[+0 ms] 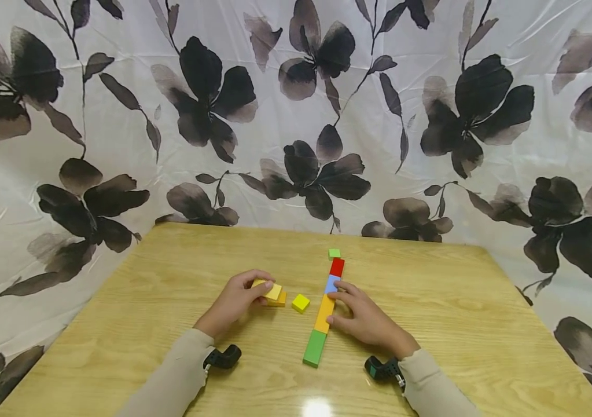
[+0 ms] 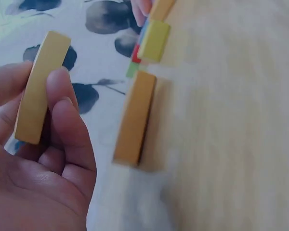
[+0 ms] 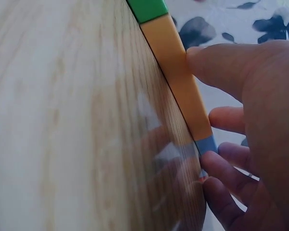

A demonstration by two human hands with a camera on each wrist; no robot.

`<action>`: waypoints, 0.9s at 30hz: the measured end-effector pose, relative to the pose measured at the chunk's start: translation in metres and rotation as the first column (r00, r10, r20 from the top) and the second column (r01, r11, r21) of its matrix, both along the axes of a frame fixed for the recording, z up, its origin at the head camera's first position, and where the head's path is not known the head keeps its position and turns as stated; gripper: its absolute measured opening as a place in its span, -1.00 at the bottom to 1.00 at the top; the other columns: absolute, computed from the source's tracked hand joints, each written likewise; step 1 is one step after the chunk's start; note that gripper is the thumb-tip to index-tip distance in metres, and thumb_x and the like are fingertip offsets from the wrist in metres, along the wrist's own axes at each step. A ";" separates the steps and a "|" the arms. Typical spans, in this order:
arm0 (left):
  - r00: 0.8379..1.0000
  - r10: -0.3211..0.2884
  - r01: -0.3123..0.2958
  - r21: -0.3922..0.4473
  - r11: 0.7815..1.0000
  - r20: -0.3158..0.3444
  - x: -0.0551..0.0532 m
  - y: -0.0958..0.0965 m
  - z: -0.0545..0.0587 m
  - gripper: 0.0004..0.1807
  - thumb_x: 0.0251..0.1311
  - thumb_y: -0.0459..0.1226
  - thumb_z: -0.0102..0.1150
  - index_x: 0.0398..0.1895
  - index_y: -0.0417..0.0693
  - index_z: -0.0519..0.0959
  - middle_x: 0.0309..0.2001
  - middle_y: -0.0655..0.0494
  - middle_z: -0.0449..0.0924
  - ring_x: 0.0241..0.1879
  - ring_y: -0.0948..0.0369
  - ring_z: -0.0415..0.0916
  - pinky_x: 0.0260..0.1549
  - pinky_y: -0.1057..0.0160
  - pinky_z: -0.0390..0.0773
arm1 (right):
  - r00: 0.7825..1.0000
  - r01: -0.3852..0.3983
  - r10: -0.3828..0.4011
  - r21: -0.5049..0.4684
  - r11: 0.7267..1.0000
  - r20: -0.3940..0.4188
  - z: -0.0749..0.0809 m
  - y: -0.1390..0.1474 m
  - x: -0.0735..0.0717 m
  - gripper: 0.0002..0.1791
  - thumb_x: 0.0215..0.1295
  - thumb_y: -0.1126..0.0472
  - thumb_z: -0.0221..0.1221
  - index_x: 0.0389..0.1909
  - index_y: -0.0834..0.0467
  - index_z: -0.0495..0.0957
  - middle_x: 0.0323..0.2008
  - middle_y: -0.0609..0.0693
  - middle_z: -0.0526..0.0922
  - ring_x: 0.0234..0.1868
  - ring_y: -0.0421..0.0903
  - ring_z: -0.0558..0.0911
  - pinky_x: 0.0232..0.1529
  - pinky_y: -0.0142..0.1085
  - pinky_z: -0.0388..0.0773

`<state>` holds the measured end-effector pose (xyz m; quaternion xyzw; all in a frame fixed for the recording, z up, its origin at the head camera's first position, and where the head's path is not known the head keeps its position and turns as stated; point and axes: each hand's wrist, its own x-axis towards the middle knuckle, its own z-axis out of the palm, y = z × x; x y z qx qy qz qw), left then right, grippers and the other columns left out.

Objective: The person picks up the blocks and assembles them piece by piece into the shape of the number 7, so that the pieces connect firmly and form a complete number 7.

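Observation:
My left hand point(image 1: 241, 295) pinches a pale yellow rectangular block point(image 2: 42, 89) between thumb and fingers, raised over an orange block point(image 2: 135, 120) on the table. A bright yellow block point(image 1: 300, 303) lies between the hands. A line of blocks runs away from me: a green block point(image 1: 315, 348), a long orange block point(image 1: 324, 315), a blue block point(image 1: 331, 284) and a red block point(image 1: 337, 267). On the line's right side, my right hand point(image 1: 366, 315) rests with bent, loose fingers. Its thumb touches the long orange block; other fingertips are at the blue one.
A small light green block point(image 1: 334, 253) sits at the far end of the line, beside the red one. The wooden table point(image 1: 431, 301) reaches back to a flower-patterned cloth point(image 1: 379, 133). Both wrists wear dark camera mounts point(image 1: 224, 357) below the sleeves.

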<state>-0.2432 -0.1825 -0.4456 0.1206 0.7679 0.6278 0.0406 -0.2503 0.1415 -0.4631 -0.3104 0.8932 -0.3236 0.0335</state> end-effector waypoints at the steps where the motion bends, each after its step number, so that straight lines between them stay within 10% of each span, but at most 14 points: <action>1: 1.000 0.009 -0.009 0.012 1.000 0.012 -0.002 0.003 0.001 -0.61 0.44 -0.17 0.16 0.16 -0.26 0.57 0.05 -0.10 0.51 -0.18 0.05 0.53 -0.16 0.16 0.63 | 1.000 -0.005 0.005 0.000 1.000 0.001 0.000 0.000 0.000 -0.36 0.39 -0.14 0.22 0.39 0.07 0.43 0.53 0.06 0.11 0.51 0.16 0.09 0.36 0.21 0.15; 13: 0.990 0.036 -0.045 0.064 0.997 0.136 -0.017 0.026 0.009 -0.53 0.27 -0.23 0.35 0.24 -0.04 0.56 0.16 -0.05 0.44 -0.02 0.08 0.47 -0.03 0.20 0.56 | 1.000 -0.010 0.010 0.014 1.000 -0.006 0.002 0.000 -0.006 -0.38 0.38 -0.15 0.23 0.38 0.01 0.44 0.53 0.02 0.11 0.51 0.10 0.12 0.38 0.13 0.16; 27: 0.994 0.036 -0.030 -0.063 0.998 0.107 -0.031 0.043 0.005 -0.55 0.26 -0.26 0.34 0.23 0.04 0.56 0.06 0.02 0.53 -0.08 0.08 0.47 -0.10 0.18 0.53 | 1.000 0.001 -0.001 -0.006 1.000 0.003 0.000 0.001 -0.003 -0.38 0.40 -0.12 0.22 0.38 0.06 0.44 0.53 0.06 0.13 0.51 0.16 0.11 0.37 0.20 0.14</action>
